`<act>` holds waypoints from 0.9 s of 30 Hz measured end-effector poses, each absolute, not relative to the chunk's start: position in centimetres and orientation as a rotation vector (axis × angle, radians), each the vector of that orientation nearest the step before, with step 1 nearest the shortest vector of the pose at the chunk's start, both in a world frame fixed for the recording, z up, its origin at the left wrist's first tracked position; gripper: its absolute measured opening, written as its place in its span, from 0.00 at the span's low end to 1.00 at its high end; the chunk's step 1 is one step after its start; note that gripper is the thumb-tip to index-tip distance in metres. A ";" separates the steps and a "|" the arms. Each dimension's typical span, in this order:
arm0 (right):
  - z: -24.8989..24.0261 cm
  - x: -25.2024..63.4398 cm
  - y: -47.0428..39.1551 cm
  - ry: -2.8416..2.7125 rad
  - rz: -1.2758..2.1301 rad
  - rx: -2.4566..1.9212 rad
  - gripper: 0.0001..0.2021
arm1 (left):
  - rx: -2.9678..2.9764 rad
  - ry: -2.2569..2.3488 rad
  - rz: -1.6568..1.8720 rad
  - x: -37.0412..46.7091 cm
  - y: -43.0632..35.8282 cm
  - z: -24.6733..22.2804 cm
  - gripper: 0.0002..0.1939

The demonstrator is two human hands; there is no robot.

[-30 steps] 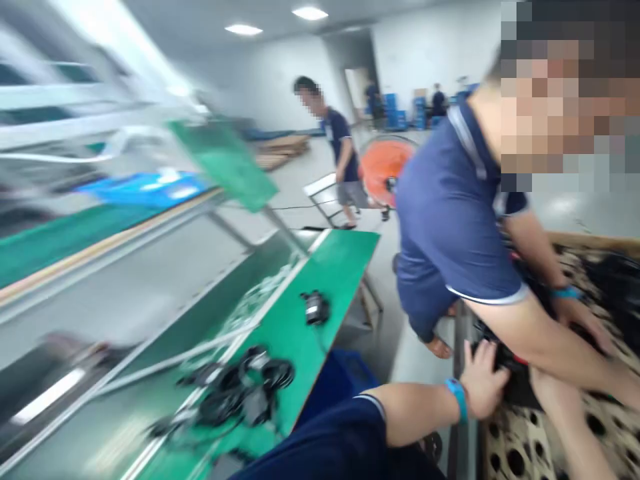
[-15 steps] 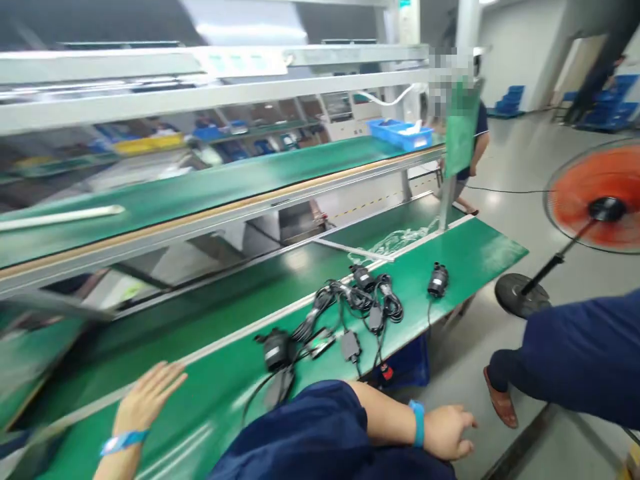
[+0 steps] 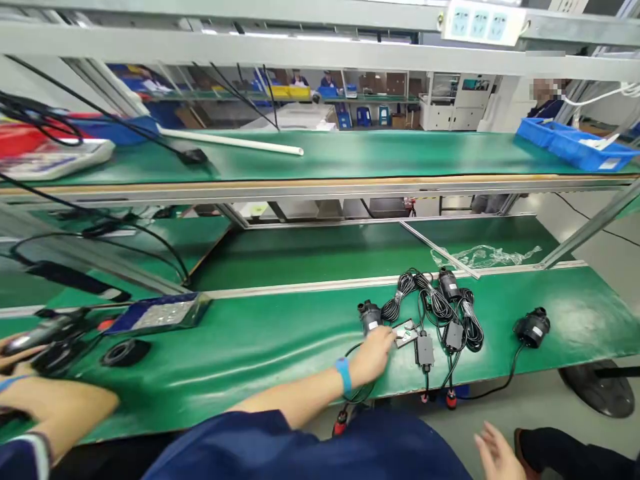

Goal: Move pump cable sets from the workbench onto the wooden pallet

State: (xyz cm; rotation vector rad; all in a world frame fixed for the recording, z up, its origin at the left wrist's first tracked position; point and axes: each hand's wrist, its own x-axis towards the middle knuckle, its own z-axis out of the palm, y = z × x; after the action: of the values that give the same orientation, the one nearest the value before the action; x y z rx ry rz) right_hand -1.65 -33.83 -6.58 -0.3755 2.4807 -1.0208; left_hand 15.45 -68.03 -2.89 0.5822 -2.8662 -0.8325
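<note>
Left hand (image 3: 17,357): far left, fingers draped over a dark tool (image 3: 50,333); too blurred, so I could not tell whether it gripped.
Ring (image 3: 123,351): one, black, flat on the bench (image 3: 260,347), at 3 o'clock of that tool.
Keypad (image 3: 160,313): one, at 1 o'clock of the ring.
Right hand (image 3: 373,357): stretched out and loose, fingertips against the nearest pump (image 3: 370,317), not wrapped round it.
Pumps: three counted. The nearest was at 12 o'clock of the right hand, a second pump (image 3: 449,285) sat in the cable tangle, and a third pump (image 3: 533,328) lay apart at 3 o'clock.
Cables (image 3: 435,307): one knotted bundle, strands beyond counting, just beside the nearest pump.
Adapters: two, one adapter (image 3: 425,348) and another adapter (image 3: 453,335), both at 6 o'clock of the bundle.
Risk, tangle: a pull on the nearest pump would likely have dragged the whole bundle, since the leads looked interlaced.
Risk, edge: plugs hung over the bench lip at 6 o'clock; a snagged lead could have taken an adapter off.
Other hand (image 3: 493,453): a co-worker's, spread, at 5 o'clock; a collision looked possible.
</note>
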 end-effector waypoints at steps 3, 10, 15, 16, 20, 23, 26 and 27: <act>-7.3 -0.2 -38.3 2.278 -0.999 -0.581 0.27 | 0.582 -2.990 -0.429 17.8 -73.8 -4.7 0.44; -5.2 -4.3 -47.9 2.308 -0.902 -0.854 0.23 | 0.401 -3.037 -0.421 16.1 -75.0 -8.9 0.34; -2.4 -17.9 -51.8 2.702 -0.669 -0.780 0.25 | 0.526 -2.959 -0.376 17.4 -73.6 -10.0 0.31; -2.1 -21.1 -52.9 2.749 -0.610 -0.769 0.24 | 0.554 -2.949 -0.366 17.6 -73.5 -10.2 0.31; -2.8 -31.4 -59.0 2.852 -0.332 -0.793 0.22 | 0.680 -2.922 -0.341 18.3 -73.2 -10.4 0.33; -5.1 -35.5 -63.5 2.852 -0.143 -0.853 0.22 | 0.781 -2.919 -0.298 18.5 -72.7 -10.6 0.35; -7.9 -37.8 -66.6 2.791 0.007 -0.930 0.23 | 0.872 -2.929 -0.226 18.8 -72.1 -11.1 0.40; -8.7 -38.3 -67.2 2.758 0.051 -0.963 0.23 | 0.903 -2.933 -0.202 18.9 -71.9 -11.2 0.42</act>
State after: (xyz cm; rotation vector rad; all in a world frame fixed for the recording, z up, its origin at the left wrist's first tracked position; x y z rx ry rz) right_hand -38.31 -67.17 -8.69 -0.9633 2.7581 0.0513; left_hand 18.86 -71.87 -11.24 0.9025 -2.9326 -0.2017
